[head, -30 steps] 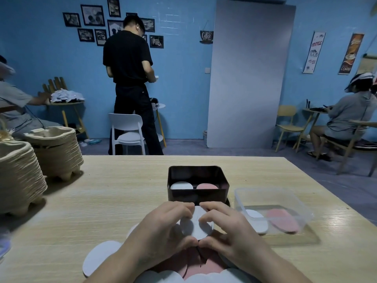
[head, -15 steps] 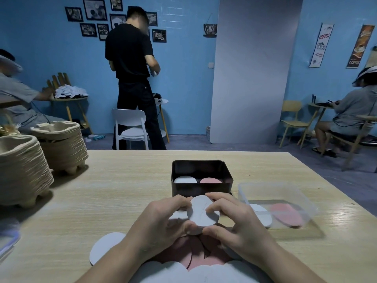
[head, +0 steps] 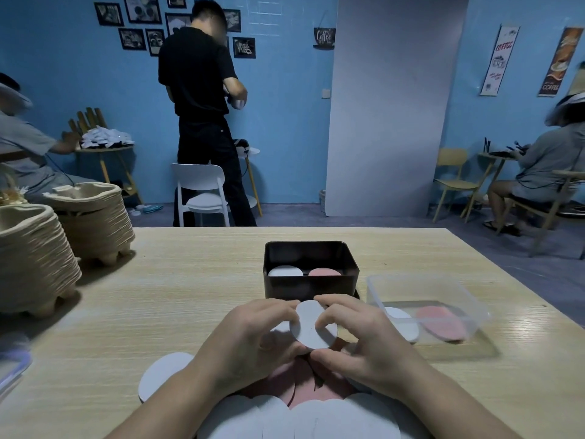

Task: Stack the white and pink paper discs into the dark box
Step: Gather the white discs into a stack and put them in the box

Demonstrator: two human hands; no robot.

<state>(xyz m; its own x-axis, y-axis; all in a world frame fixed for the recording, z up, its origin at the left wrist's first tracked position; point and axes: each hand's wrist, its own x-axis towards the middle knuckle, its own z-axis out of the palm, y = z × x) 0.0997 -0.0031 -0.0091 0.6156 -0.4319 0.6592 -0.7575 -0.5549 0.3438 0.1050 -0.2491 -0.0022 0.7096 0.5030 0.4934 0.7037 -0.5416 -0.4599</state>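
Note:
The dark box (head: 311, 285) stands at the table's middle, with a white stack (head: 285, 271) on its left and a pink stack (head: 324, 272) on its right inside. Just in front of it, both hands pinch one white disc (head: 308, 326) held a little above the table. My left hand (head: 253, 339) grips its left edge, my right hand (head: 357, 337) its right edge, thumbs underneath. Loose white discs (head: 164, 375) and pink discs (head: 304, 389) lie spread on the table under my wrists.
A clear plastic container (head: 424, 312) with a white and a pink disc sits right of the box. Two stacks of pulp trays (head: 38, 258) stand at the table's left. Beyond the table are a white chair, a standing person and two seated people.
The white disc has risen and tipped up between my fingers, showing more of its face. My hands stayed in front of the box, and the head camera came slightly nearer.

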